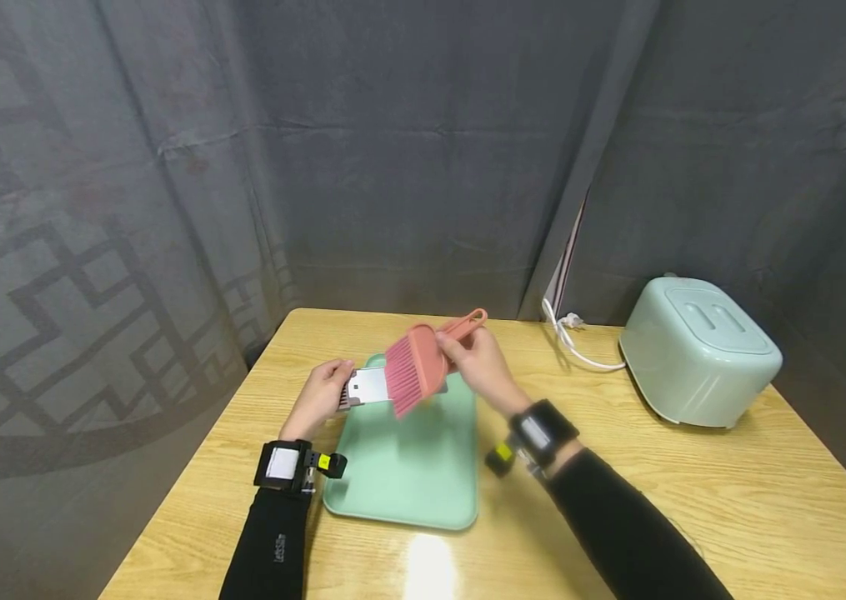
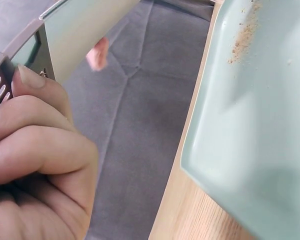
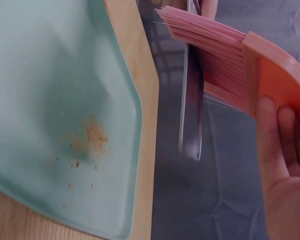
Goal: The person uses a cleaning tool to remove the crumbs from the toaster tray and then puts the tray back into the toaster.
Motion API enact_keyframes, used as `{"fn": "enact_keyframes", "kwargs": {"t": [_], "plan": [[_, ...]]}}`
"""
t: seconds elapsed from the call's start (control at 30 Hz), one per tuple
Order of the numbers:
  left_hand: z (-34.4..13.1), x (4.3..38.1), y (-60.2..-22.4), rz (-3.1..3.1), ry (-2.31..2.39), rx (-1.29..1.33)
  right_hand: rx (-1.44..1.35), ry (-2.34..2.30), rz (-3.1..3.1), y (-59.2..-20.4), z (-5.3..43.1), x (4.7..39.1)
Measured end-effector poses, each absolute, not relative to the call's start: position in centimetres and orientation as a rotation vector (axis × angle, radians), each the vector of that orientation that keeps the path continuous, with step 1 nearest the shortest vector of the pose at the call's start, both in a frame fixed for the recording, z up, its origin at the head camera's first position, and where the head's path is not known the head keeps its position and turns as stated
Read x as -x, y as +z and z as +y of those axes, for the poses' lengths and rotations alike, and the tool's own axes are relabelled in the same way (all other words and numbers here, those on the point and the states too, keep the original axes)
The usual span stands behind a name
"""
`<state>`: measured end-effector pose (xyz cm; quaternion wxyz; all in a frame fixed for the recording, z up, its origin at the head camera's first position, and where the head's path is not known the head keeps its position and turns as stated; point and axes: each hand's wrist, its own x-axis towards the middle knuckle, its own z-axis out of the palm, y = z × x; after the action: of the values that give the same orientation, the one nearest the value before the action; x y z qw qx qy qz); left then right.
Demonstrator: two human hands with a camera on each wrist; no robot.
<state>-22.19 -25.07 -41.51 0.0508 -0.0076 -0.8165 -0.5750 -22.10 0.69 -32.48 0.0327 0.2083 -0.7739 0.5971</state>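
My left hand (image 1: 320, 400) grips a flat metal crumb tray (image 1: 367, 387) by its grey slotted end, holding it raised above a mint-green tray (image 1: 411, 479). From the right, my right hand (image 1: 484, 368) holds a pink hand brush (image 1: 428, 358) by its handle. In the right wrist view the brush bristles (image 3: 225, 65) lie against the crumb tray, which is seen nearly edge-on. Brown crumbs (image 3: 94, 137) are scattered on the green tray below. Part of the crumb tray is hidden behind the brush in the head view.
A mint-green toaster (image 1: 700, 354) stands at the right of the wooden table (image 1: 580, 517). Its white cord (image 1: 568, 342) runs left toward the back edge. Grey curtains (image 1: 423, 167) hang behind the table.
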Motion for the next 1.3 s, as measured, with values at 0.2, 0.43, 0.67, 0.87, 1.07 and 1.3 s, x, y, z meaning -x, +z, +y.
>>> {"fn": "enact_keyframes", "kwargs": {"t": [0.2,0.43,0.67,0.87,1.07,1.3], "plan": [[-25.3,22.0,-41.6,-2.483,-1.804,0.002,-0.602,1.793,-2.372,-33.3,1.9,22.9],[-25.6,21.9,-41.7,-2.482,-1.808,0.014,-0.531,1.738,-2.356,-35.6,3.2,24.8],[-25.7,21.8,-41.6,-2.475,-1.833,-0.011,-0.437,1.637,-2.358,-35.7,3.9,24.7],[-25.7,21.7,-41.1,-2.48,-1.854,-0.032,-0.408,1.548,-2.362,-35.8,4.4,24.8],[-25.2,20.6,-39.8,-2.489,-1.823,-0.029,-0.432,1.514,-2.338,-36.1,4.4,24.9],[-25.5,21.3,-40.7,-2.472,-1.851,-0.034,-0.478,1.509,-2.298,-36.1,4.1,24.7]]}}
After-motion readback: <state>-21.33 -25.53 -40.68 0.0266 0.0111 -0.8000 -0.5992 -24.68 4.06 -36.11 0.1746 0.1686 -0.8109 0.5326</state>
